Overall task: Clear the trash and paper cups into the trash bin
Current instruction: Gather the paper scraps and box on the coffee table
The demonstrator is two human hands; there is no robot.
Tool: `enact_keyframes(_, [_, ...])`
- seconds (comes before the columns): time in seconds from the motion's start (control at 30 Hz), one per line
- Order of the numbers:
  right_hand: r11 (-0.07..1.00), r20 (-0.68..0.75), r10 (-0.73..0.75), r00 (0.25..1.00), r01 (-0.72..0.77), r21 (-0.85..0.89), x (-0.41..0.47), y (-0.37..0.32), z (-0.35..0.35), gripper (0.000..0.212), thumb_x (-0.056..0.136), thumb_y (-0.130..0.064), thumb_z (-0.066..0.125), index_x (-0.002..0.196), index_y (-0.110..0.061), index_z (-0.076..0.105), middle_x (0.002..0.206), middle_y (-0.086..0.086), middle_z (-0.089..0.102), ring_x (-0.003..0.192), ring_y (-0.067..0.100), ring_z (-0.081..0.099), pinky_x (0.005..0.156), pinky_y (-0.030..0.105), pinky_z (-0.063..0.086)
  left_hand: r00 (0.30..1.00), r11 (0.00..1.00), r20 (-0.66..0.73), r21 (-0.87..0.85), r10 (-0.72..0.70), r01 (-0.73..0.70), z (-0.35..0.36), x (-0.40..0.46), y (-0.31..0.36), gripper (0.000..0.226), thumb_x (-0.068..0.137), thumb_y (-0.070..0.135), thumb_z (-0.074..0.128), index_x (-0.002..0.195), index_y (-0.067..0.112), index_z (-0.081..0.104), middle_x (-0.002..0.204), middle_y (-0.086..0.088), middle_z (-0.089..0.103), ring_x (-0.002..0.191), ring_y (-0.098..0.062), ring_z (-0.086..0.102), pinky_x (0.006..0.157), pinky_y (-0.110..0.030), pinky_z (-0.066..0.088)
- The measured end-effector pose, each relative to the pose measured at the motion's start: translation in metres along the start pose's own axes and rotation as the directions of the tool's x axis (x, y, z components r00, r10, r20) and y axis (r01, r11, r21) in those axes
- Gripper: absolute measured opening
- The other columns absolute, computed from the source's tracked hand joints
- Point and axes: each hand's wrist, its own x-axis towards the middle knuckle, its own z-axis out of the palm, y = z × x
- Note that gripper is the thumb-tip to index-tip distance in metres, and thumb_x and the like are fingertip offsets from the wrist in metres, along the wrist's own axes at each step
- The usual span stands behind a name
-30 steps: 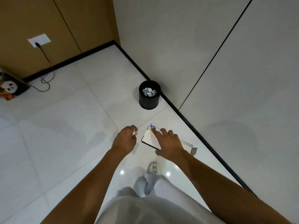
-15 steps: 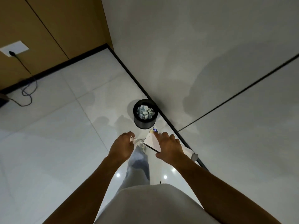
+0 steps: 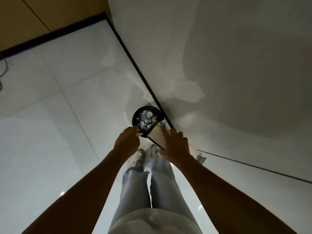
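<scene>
Trash bin point(image 3: 135, 119) at twelve o'clock, already holding crumpled paper; right hand point(image 3: 175, 144) grips a white carton point(image 3: 157, 136), left hand point(image 3: 126, 141) pinches a scrap. Drop comes next, over the rim.

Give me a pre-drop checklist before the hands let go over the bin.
1. Trash bin in view, mouth unobstructed: ok.
2. Room left in bin: cannot tell; crumpled paper already lies inside.
3. Right hand holds the flat white piece firmly: ok.
4. White piece fully over the bin mouth: not ok; only its tip overlaps the rim.
5. Left hand pinches a small scrap, near the rim: ok; the scrap itself is too small to identify.
6. Feet clear of the bin: ok.
</scene>
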Motion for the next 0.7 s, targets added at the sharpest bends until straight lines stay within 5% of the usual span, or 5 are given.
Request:
enact_keyframes(0.17, [1.000, 0.039, 0.015, 0.999, -0.015, 0.007, 0.064, 0.025, 0.032, 0.094, 0.083, -0.048, 0.066, 0.152, -0.029, 0.004, 0.142, 0.011, 0.035, 0.124, 0.033, 0.044, 0.098, 0.043, 0.043, 0.997, 0.995, 0.001, -0.063, -0.074, 0.074, 0.050, 0.072, -0.013, 0.035, 0.094, 0.008, 0.045, 0.128, 0.012, 0.051, 0.127, -0.011, 0.058, 0.114, -0.026, 0.056, 0.095, -0.034, 0.047])
enact_keyframes(0.4, [0.998, 0.084, 0.053, 0.995, -0.055, 0.026, 0.129, 0.065, 0.102, 0.098, 0.084, -0.053, 0.063, 0.151, -0.033, -0.005, 0.146, 0.008, 0.031, 0.126, 0.030, 0.042, 0.101, 0.041, 0.041, 0.995, 0.991, 0.029, -0.099, -0.092, 0.095, 0.131, 0.171, -0.042, 0.033, 0.093, 0.010, 0.049, 0.126, 0.011, 0.050, 0.121, -0.013, 0.060, 0.109, -0.030, 0.059, 0.080, -0.027, 0.043])
enact_keyframes(0.57, [0.998, 0.145, 0.059, 0.988, -0.061, 0.007, 0.167, 0.082, 0.146, 0.100, 0.082, -0.056, 0.064, 0.152, -0.033, -0.005, 0.149, 0.008, 0.028, 0.129, 0.031, 0.040, 0.103, 0.041, 0.041, 0.998, 0.998, 0.051, -0.049, -0.030, 0.033, 0.167, 0.220, -0.055, 0.049, 0.091, 0.019, 0.058, 0.137, 0.013, 0.040, 0.128, -0.013, 0.056, 0.115, -0.030, 0.057, 0.086, -0.033, 0.049])
enact_keyframes(0.7, [0.999, 0.196, 0.049, 0.979, -0.048, -0.009, 0.188, 0.072, 0.166, 0.097, 0.084, -0.050, 0.065, 0.152, -0.031, -0.002, 0.149, 0.010, 0.030, 0.130, 0.031, 0.040, 0.102, 0.041, 0.040, 0.995, 0.995, -0.033, -0.043, -0.091, 0.090, 0.172, 0.217, -0.074, 0.037, 0.096, 0.023, 0.050, 0.131, 0.013, 0.047, 0.119, -0.010, 0.060, 0.103, -0.027, 0.062, 0.075, -0.027, 0.046])
